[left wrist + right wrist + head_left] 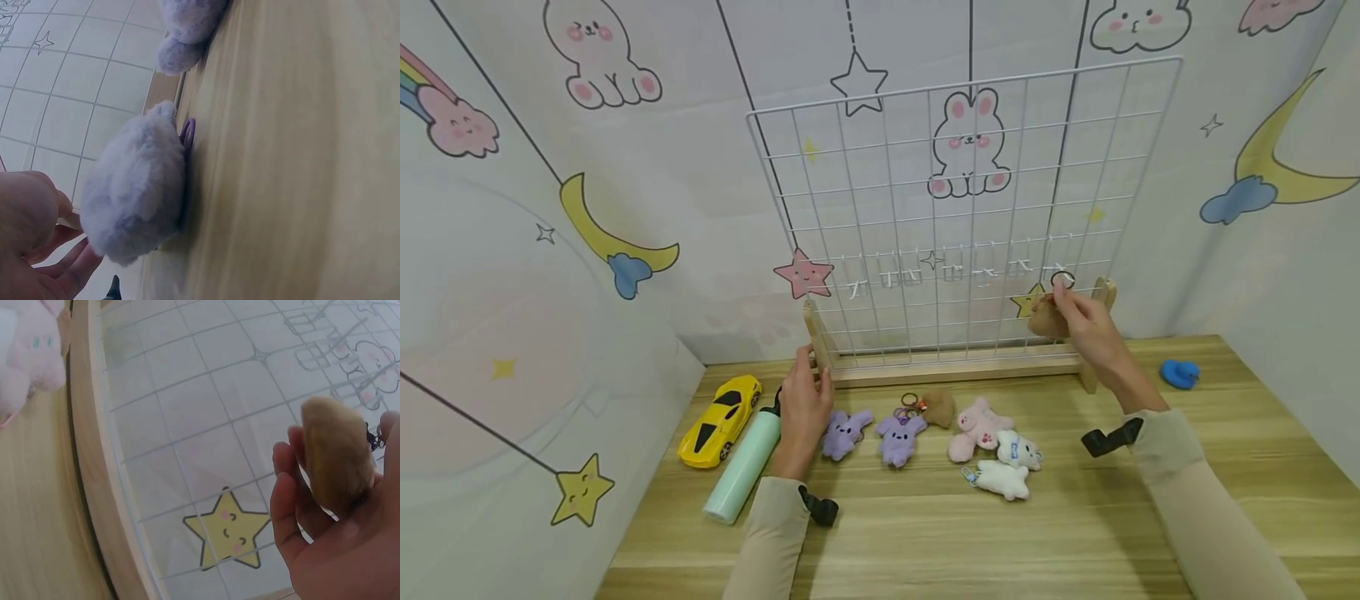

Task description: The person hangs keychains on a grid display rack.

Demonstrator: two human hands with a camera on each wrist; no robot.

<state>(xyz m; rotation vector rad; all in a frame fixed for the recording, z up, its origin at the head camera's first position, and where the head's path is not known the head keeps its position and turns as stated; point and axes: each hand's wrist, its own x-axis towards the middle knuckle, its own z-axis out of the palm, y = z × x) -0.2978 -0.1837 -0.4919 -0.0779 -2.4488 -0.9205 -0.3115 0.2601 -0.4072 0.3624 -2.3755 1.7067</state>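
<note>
My right hand [1093, 333] holds a brown plush keychain [337, 453] up at the right end of the white wire grid rack [932, 196]. Its dark ring [1062, 280] is pinched at the fingertips, beside the rightmost of several small hooks [985, 272]. At the rack's left foot, my left hand [807, 408] grips the wooden post [817, 333] between thumb and fingers. A purple plush keychain [134, 187] lies on the table just beside that hand, with a second purple plush keychain [898, 439] to its right.
Another brown plush keychain [937, 408], a pink plush [981, 427] and two white plush keychains [1003, 479] lie before the rack. A yellow toy car [722, 422] and a mint bottle [745, 467] are on the left; a blue toy duck [1180, 374] sits far right.
</note>
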